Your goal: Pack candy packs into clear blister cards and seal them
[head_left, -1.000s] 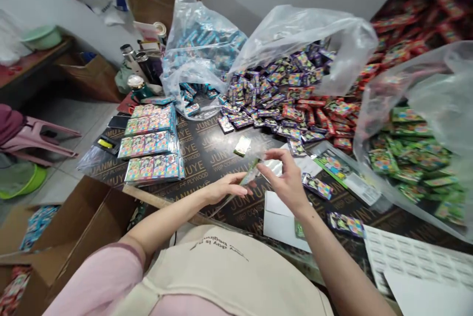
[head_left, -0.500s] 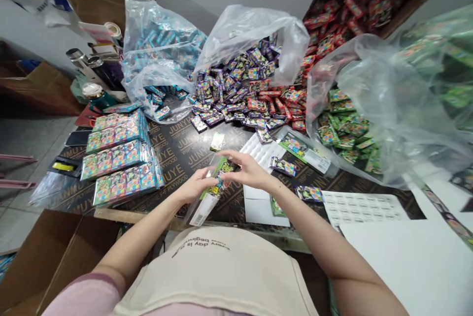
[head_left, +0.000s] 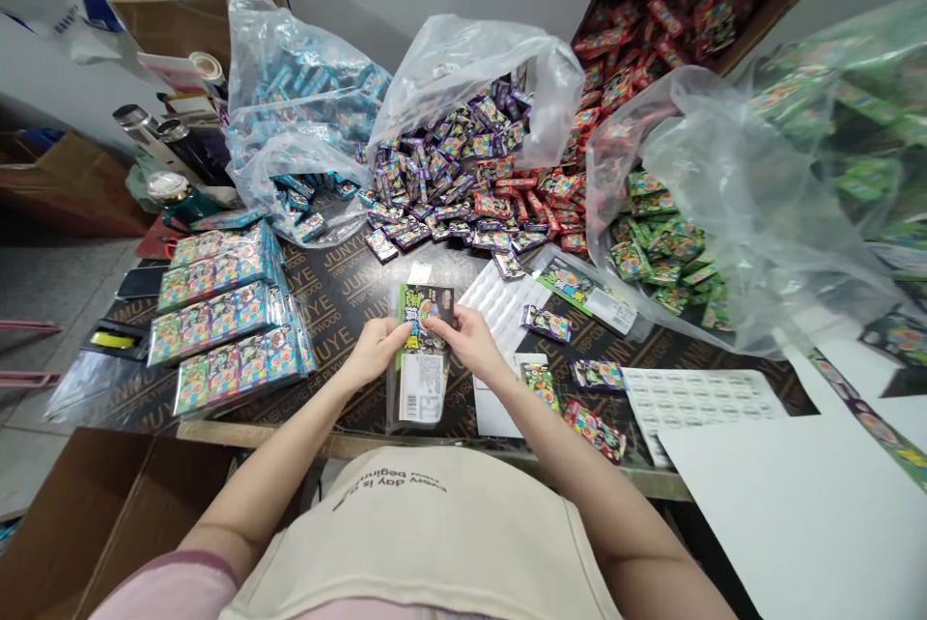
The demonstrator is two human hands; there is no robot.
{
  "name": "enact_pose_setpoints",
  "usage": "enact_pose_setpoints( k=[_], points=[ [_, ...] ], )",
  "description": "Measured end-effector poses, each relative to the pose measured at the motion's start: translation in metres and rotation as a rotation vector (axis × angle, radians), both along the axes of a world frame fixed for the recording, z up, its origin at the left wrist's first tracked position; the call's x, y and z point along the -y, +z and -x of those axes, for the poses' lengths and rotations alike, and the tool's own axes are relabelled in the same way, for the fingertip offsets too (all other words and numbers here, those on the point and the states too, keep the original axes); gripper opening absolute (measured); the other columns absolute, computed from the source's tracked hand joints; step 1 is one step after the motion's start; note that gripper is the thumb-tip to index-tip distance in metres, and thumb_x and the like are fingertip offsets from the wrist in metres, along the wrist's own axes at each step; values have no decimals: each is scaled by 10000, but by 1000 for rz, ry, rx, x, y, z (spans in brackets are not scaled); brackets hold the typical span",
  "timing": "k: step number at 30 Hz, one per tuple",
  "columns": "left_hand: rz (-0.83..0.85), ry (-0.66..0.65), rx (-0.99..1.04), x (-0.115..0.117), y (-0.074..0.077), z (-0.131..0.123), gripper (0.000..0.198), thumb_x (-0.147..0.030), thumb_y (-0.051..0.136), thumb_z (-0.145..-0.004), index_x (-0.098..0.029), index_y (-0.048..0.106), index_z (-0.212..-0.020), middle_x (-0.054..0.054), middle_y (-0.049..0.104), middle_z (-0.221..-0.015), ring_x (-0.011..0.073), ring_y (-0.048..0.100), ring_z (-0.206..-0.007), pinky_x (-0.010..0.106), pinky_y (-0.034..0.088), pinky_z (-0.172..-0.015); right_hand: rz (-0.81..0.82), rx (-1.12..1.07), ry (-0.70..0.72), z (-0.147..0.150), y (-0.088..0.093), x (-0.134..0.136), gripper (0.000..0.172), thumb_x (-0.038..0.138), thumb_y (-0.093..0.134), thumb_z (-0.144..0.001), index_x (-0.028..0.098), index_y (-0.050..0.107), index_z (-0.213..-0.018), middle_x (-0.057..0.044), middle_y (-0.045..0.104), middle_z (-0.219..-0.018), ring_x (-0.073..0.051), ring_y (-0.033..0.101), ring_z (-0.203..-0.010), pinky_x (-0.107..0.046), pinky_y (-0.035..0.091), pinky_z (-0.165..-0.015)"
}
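Note:
Between my two hands is a clear plastic pouch (head_left: 421, 388) with a printed black and green card and a white barcode label inside. My left hand (head_left: 375, 350) pinches its left edge, thumb on the front. From the right, my right hand (head_left: 470, 338) grips the other edge, its thumb lying across the card. Just beyond the pouch a small pale green item (head_left: 420, 272) lies on the table. Beside my right hand are a sheet of white stickers (head_left: 499, 301) and a small purple packet (head_left: 547, 322). A green packet (head_left: 540, 382) and a red packet (head_left: 595, 429) lie near my right forearm.
Stacked filled packs (head_left: 232, 325) stand at the left. Plastic bags of blue (head_left: 311, 89), purple (head_left: 435, 147) and green packets (head_left: 659, 239) line the back, with loose red packets (head_left: 536, 200) between. Another flat pouch (head_left: 590, 292) and a sticker sheet (head_left: 695, 398) lie right.
The pouch has turned from slanted to nearly upright, its card facing me. My right hand has moved from its top to its right edge. The view has shifted slightly.

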State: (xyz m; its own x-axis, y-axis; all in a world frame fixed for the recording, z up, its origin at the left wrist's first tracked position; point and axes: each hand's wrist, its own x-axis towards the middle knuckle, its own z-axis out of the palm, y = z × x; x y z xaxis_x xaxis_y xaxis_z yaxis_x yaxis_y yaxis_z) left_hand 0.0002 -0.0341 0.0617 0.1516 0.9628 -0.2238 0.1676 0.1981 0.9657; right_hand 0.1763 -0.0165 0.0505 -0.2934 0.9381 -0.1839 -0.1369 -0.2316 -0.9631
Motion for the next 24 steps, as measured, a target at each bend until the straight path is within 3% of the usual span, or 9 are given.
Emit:
enact_pose_setpoints(
  k=[3, 5, 8, 10, 12, 14, 19, 22, 24],
  points=[
    [22, 73, 112, -2, -7, 2, 456, -546, 581, -762, -113, 597, -619, 7, 567, -570, 118, 492, -543, 232, 405, -542, 108, -93, 263, -8, -4, 8, 421, 361, 777, -636, 184, 633, -989, 8, 699, -810, -149, 647, -699, -268, 533, -653],
    [68, 89, 168, -1, -14, 2, 431, -533, 617, -746, -105, 619, -693, 21, 610, -618, 129, 536, -560, 239, 446, -551, 149, -83, 346, -14, -13, 17, 442, 326, 797, -607, 172, 623, -983, 7, 698, -795, -148, 652, -672, -270, 542, -632],
    [168, -1, 220, 6, -27, 2, 401, -444, 737, -663, -110, 624, -855, 36, 666, -726, 145, 598, -598, 225, 470, -516, 140, -2, 197, -21, -29, 25, 375, 322, 768, -643, 169, 612, -948, 11, 692, -761, -142, 654, -642, -275, 550, -634],
    [225, -90, 263, 12, -34, 2, 455, -397, 768, -643, -114, 617, -965, 54, 690, -801, 157, 632, -648, 213, 477, -514, 118, 19, 116, -26, -34, 25, 488, 307, 788, -612, 186, 590, -1041, 11, 701, -797, -150, 666, -679, -290, 559, -671],
    [264, -189, 302, 17, -37, 1, 466, -374, 768, -656, -110, 623, -1012, 69, 701, -829, 163, 650, -690, 209, 484, -543, 91, 0, 50, -29, -33, 21, 580, 306, 802, -595, 203, 566, -1115, -14, 714, -906, -169, 681, -792, -318, 557, -762],
    [256, -235, 332, 21, -36, -1, 457, -347, 771, -662, -116, 636, -1032, 76, 709, -867, 171, 662, -747, 231, 505, -622, 66, -18, -41, -29, -28, 19, 528, 338, 791, -620, 208, 585, -1089, -40, 712, -992, -186, 676, -885, -350, 537, -847],
    [79, 16, 398, 26, -22, -16, 408, -351, 712, -737, -148, 648, -1084, 78, 708, -1027, 207, 657, -937, 314, 479, -886, 71, -45, -162, -13, -11, 28, 417, 506, 674, -733, 231, 615, -1041, -37, 702, -1049, -203, 640, -1003, -361, 514, -894],
    [91, 14, 396, 33, -17, -23, 425, -354, 748, -695, -140, 675, -1055, 73, 716, -1018, 223, 650, -951, 314, 477, -884, 112, -89, -350, -3, -3, 37, 397, 561, 487, -838, 231, 643, -995, -35, 711, -1002, -204, 638, -1009, -354, 516, -878],
    [159, 52, 415, 37, -14, -26, 425, -408, 747, -685, -126, 698, -1000, 76, 728, -952, 224, 662, -890, 315, 498, -822, 132, -102, -396, 0, 3, 41, 331, 495, 508, -823, 211, 671, -865, -45, 723, -914, -217, 657, -943, -357, 521, -854]
  ],
)
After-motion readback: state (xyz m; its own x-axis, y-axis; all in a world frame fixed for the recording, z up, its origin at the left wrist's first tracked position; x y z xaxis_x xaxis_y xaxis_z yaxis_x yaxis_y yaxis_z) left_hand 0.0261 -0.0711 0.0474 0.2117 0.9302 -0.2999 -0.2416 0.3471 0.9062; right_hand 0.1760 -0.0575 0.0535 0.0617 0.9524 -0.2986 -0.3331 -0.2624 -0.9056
